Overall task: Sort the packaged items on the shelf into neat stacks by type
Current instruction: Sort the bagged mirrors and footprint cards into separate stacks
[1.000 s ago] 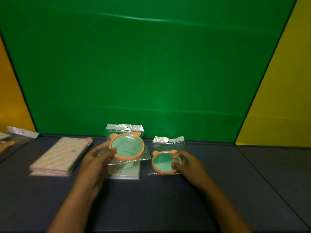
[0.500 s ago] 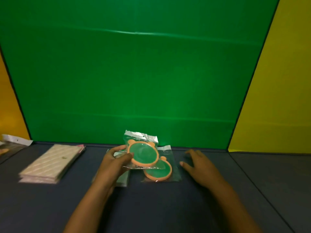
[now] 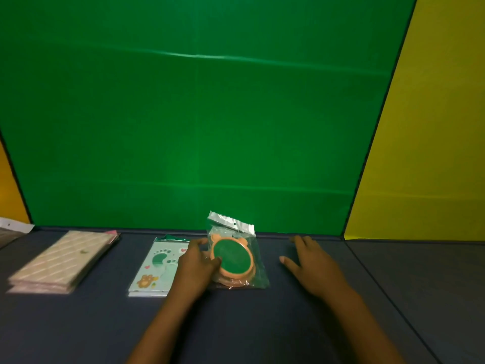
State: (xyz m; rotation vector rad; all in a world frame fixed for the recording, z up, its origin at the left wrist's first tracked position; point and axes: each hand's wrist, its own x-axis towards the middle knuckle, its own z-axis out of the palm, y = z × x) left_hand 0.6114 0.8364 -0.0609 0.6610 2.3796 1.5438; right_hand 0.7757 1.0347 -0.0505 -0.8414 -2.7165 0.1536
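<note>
Two bagged round orange mirrors with bear ears lie one on the other; the top mirror packet (image 3: 233,254) is pinched at its left rim by my left hand (image 3: 195,266), and only an orange edge of the lower packet (image 3: 232,282) shows beneath it. Left of them lies a flat sticker pack (image 3: 154,266) printed with footprints and a bear, partly under my left hand. Further left is a stack of striped pink packets (image 3: 63,260). My right hand (image 3: 308,264) rests flat on the dark shelf (image 3: 262,324), fingers spread, holding nothing.
A green back panel (image 3: 196,127) rises behind the shelf, with yellow panels (image 3: 433,153) at the right and left. Part of another clear packet (image 3: 11,228) pokes in at the far left edge. A seam (image 3: 380,285) crosses the shelf on the right.
My left hand carried its mirror packet to the right and set it on top of the other one. My right hand let go of that packet and moved off to the right.
</note>
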